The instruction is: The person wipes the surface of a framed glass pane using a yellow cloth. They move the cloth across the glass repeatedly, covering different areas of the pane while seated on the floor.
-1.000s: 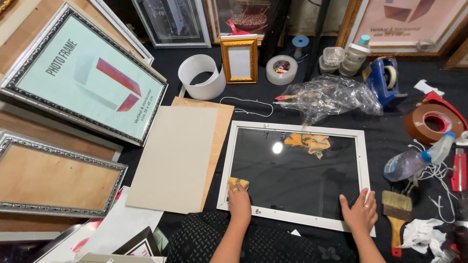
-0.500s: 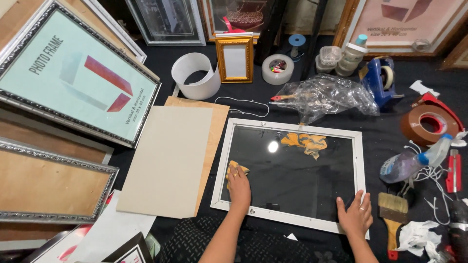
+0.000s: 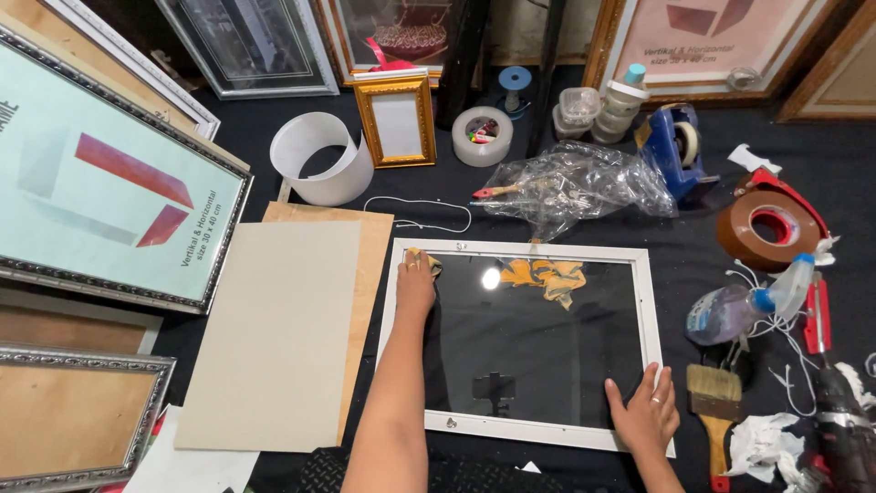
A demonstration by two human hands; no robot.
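The scene was evenly and fairly brightly lit from overhead, with soft, short shadows. A small white glare spot sat on the glass of the white frame [image 3: 520,342] near the upper middle of the pane, and the dark pane mirrored a camera silhouette lower down. The black worktop [image 3: 693,265] swallowed detail in its darker patches. The crumpled clear plastic bag [image 3: 579,187] threw scattered highlights. Focus held sharp across the centre; straight edges bowed slightly toward the left and right borders, and the upper strip of the frame lay dimmer
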